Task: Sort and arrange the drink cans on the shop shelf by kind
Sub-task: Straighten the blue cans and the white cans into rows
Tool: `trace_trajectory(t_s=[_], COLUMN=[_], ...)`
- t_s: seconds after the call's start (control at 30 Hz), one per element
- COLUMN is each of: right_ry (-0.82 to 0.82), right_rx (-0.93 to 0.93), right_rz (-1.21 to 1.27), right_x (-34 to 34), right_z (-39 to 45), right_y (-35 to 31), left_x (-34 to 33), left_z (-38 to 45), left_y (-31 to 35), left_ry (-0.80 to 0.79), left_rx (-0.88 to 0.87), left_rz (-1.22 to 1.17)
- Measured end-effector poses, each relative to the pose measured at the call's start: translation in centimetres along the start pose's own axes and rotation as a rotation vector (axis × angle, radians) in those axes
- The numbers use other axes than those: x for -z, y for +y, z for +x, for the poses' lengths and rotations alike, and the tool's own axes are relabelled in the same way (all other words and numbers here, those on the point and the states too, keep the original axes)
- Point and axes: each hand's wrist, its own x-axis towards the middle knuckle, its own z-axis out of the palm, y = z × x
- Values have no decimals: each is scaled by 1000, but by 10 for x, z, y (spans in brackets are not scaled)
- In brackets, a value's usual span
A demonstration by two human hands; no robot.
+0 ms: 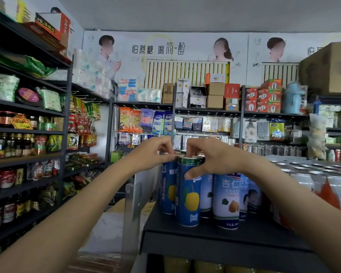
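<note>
Two tall blue cans with a yellow fruit stand at the left end of the black shelf [215,231]. My right hand [211,158] grips the front blue can [189,198] around its top, thumb on its face. My left hand [156,150] pinches the rim of the blue can behind it [168,190]. To the right stand white-and-blue almond drink cans [227,200]. Further right are several white cans with red-orange marks [329,192].
Dark shelving with jars, bottles and snack packets [28,138] runs along the left wall. Hanging goods and boxes [205,107] fill the back wall. A metal shelf post [132,213] stands left of the cans. A cardboard box [331,66] sits high at the right.
</note>
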Motion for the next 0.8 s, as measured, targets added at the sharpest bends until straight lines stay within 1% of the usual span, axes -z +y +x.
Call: trace_trajectory(t_s=[0.07,0.17,0.27,0.3,0.33,0.4,0.43,0.47,0.53,0.6,0.7,0.8], right_ry=[14,41,2,18,74,222,249,233,141,77,55,19], right_rx=[-24,-44,-53,-41,-29,-34,-50,-67,-100,-130,-199,-280], right_rz=[19,-64,-109,-95,-70,-12,2,-11,-62,-79,-142,-163], right_x=[0,-3,0,5,12,31,40,47,50,44,33,28], right_z=[-1,1,-1,-4,-10,-24,-34,-43,-56,-63,-63,-59], right_y=[-1,-3,-5,-2,2,16,24,32,47,60,81,100], left_x=[2,2,3,3,4,5,5,3,-4,-16,-32,-45], left_z=[1,2,4,5,6,8,10,11,14,16,19,23], left_y=[2,4,4,5,7,15,21,28,45,62,85,98], left_ry=[-2,3,-45,-59,-55,4,39,60,47,-15,-109,-215], left_rx=[14,39,65,74,73,29,1,-23,-61,-95,-161,-138], left_rz=[15,29,47,54,61,56,45,34,19,46,139,226])
